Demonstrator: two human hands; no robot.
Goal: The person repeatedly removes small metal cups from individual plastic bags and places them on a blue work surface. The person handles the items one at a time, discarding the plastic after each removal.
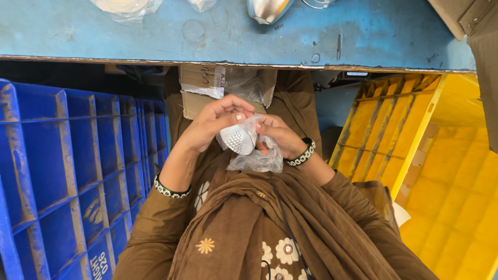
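Left hand [215,122] and right hand [280,136] both pinch a clear plastic bag [254,155] around a dimpled silver part [237,139], below the blue table [233,36].

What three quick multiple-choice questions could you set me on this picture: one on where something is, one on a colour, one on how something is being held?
1. Where does the yellow crate stand?
A. on the person's right
B. on the blue table
C. on the person's lap

2. What colour is the crate on the person's left?
A. red
B. blue
C. green

3. How is the small silver dimpled part held?
A. lying loose on the table
B. in the left hand and right hand, within a clear plastic bag
C. by one hand only

Answers: 1 A, it fills the right side below the blue table. 2 B, its ribbed walls are blue. 3 B, both hands' fingers close on it and the bag.
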